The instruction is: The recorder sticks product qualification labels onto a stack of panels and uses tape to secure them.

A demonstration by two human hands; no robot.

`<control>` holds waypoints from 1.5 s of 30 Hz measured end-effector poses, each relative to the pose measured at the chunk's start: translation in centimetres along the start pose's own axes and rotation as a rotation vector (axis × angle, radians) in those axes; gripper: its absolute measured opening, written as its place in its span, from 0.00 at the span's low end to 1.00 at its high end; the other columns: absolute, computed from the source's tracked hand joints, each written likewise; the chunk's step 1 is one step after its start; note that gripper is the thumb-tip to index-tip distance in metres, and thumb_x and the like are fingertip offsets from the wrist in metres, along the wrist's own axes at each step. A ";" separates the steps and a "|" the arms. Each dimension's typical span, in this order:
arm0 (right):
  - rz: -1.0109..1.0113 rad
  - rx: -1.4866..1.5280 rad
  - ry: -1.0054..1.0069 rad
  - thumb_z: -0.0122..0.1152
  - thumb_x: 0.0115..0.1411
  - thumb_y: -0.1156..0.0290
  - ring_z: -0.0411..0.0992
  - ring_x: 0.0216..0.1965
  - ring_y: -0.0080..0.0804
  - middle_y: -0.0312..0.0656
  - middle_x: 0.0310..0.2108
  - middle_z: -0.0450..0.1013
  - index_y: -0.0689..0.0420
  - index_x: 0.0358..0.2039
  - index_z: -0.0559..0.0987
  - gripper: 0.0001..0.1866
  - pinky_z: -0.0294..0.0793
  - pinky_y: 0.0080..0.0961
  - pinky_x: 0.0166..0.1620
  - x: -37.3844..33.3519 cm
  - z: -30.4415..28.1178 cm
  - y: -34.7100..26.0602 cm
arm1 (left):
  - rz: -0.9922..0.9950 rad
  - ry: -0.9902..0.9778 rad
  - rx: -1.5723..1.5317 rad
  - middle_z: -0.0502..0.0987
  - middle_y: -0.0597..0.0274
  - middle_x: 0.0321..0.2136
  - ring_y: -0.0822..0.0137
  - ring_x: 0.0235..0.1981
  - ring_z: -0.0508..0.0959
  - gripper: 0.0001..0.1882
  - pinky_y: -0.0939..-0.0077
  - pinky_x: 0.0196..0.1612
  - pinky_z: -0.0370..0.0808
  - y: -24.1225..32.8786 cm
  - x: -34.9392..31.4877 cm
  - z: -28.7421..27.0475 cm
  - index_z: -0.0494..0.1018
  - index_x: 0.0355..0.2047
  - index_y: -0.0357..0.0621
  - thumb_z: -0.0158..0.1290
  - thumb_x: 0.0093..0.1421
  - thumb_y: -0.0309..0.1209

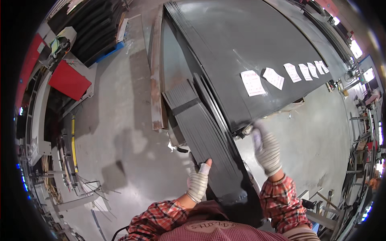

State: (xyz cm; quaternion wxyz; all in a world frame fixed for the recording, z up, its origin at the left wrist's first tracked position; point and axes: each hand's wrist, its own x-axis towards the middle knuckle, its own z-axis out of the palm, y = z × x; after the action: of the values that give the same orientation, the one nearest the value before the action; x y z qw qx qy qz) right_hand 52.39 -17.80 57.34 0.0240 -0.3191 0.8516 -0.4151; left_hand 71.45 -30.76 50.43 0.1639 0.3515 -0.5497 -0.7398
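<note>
A bundle of long dark metal strips (197,128) slants from the middle of the view down toward my body, with a dark band across its far part. My left hand (198,178), in a whitish ribbed glove with bare fingertips, grips the bundle's left edge, thumb on top and fingers along the side. Beside the near corner of a large dark metal sheet (257,36) is my right hand (266,148), gloved likewise. Its fingers are blurred, and I cannot make out anything in them. Narrow dark strips (211,100) lie between the bundle and the sheet.
Several white paper labels (253,83) lie on the large sheet. A rusty steel beam (158,80) runs along its left. Farther left stand a red panel (70,80) and stacked dark corrugated pieces (86,30). Racks with metal stock (364,132) line the right side.
</note>
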 end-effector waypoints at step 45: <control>0.546 0.887 -0.804 0.65 0.51 0.47 0.60 0.58 0.36 0.51 0.56 0.61 0.61 0.65 0.49 0.52 0.59 0.29 0.59 -3.8 3.3 1.8 | -0.401 -0.061 -0.165 0.72 0.59 0.45 0.61 0.44 0.74 0.27 0.65 0.49 0.73 -2.0 -0.8 -1.0 0.65 0.51 0.43 0.53 0.59 0.48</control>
State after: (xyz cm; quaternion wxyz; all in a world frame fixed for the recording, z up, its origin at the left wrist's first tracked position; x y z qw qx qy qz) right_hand 55.50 -17.10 53.06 0.5739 -0.1814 0.5748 -0.5544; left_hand 72.97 -30.25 48.65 0.0252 0.4168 -0.4113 -0.8103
